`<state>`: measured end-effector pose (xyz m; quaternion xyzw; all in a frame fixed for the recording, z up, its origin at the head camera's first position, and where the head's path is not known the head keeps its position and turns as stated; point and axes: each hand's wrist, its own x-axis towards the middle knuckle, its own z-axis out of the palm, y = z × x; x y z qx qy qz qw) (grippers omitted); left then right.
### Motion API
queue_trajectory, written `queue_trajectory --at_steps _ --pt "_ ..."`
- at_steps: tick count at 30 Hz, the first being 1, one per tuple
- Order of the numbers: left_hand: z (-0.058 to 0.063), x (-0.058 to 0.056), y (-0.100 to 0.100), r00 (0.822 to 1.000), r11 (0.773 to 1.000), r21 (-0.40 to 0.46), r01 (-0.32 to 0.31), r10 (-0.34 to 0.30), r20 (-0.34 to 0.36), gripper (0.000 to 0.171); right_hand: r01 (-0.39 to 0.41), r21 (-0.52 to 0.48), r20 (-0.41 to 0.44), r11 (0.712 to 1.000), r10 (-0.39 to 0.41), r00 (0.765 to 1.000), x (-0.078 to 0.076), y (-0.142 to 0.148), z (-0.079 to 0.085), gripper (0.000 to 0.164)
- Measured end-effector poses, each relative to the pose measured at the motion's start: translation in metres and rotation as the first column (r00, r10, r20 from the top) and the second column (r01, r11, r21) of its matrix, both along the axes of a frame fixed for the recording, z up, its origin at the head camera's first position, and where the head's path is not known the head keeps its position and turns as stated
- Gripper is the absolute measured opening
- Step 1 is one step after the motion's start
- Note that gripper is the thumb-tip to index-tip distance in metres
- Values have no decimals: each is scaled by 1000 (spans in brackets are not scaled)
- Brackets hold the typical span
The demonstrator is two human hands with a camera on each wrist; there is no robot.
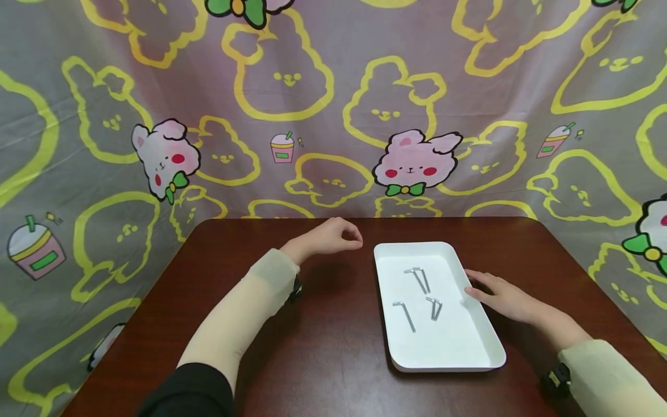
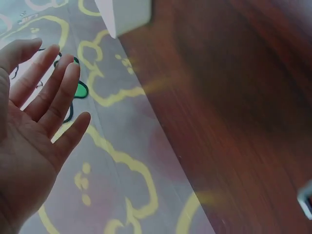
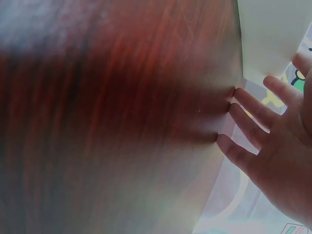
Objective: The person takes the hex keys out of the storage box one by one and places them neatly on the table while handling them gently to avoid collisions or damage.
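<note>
Table [image 1: 323, 336]: dark red-brown, wood grain, rounded far corners. Cloth [image 1: 339, 35] behind and at both sides: grey-pink, yellow animal outlines. Pale sheen [image 3: 39, 24] in right wrist view, blurred; probably reflected light.

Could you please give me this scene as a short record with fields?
Surface: brown table
Container: white tray, on the table
Contents: L-shaped metal rods, apparently five, as two pairs and a single one
Left hand: raised to the left of the tray, holding nothing visible
Right hand: at the tray's right side, apparently touching it
Backdrop: printed cloth behind the table
</note>
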<state>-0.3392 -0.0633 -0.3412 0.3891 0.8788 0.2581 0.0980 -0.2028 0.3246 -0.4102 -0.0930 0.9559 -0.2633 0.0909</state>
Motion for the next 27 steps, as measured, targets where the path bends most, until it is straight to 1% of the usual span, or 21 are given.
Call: queue_trajectory --at_steps 5,10,16,20,23,25,27 --pt "4 -1 22 1000 999 43 1 -2 16 14 -5 -1 -9 1000 5 1000 0 1 -3 70" --pt "-1 -1 41 999 994 108 -1 -4 47 12 0 3 -20 1000 0 1000 1 1 -4 68" --pt "-15 2 59 993 986 168 -6 -13 116 16 6 10 -17 1000 -6 1000 1 1 -5 68" --pt "-27 4 72 991 982 190 15 -41 130 23 7 7 -18 1000 -7 1000 1 2 -6 68" --pt "-35 7 83 990 983 180 28 -53 131 27 5 6 -20 1000 -5 1000 1 2 -6 68" --pt "-39 8 89 990 984 172 38 -61 130 26 4 6 -20 1000 -4 1000 2 2 -6 68" --pt "-42 10 95 990 987 152 51 -70 122 27 4 4 -20 1000 -4 1000 2 2 -7 69"
